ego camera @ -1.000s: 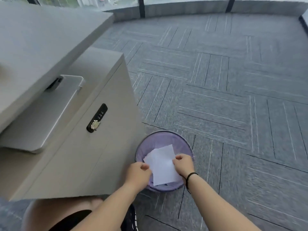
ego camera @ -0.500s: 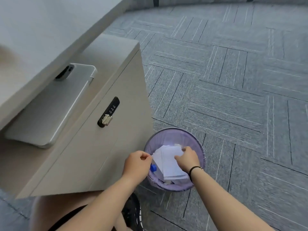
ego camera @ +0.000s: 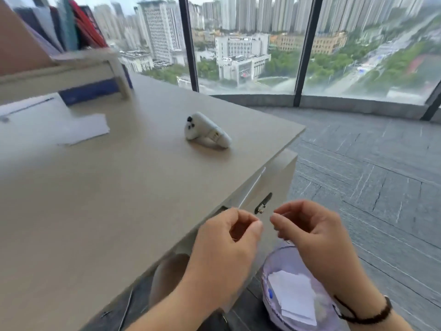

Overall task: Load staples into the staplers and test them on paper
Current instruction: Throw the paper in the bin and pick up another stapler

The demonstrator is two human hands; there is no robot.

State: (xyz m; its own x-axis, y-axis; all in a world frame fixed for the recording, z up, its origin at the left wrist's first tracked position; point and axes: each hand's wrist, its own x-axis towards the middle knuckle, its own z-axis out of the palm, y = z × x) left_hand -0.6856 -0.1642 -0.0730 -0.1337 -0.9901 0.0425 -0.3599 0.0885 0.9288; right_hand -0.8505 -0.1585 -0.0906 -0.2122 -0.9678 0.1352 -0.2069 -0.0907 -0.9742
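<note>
We hold both hands up in front of us, just off the near right corner of the desk and above the purple wastebasket on the floor. The left hand has its fingers curled, thumb and forefinger drawn close together; the right hand mirrors it, fingertips bunched and facing the left ones across a small gap. We see nothing between them; if something tiny is pinched there, the blur hides it, so we cannot tell. Both hands look empty.

The wastebasket holds folded white paper scraps and a small blue piece beside them.

The stapler, a pale one with small dark marks at its left end, lies on the desk well away from us, up and to the left of both hands. Its long axis runs from far left to near right, with the rounded right end pointing roughly toward the desk's right edge. A loose white sheet lies farther left on the desk, well apart from the stapler.

We judge that the next move is a reach forward and leftward over the desk. The left hand sits slightly closer to the stapler, and would meet it along its near side; the right would have to cross over.
</note>
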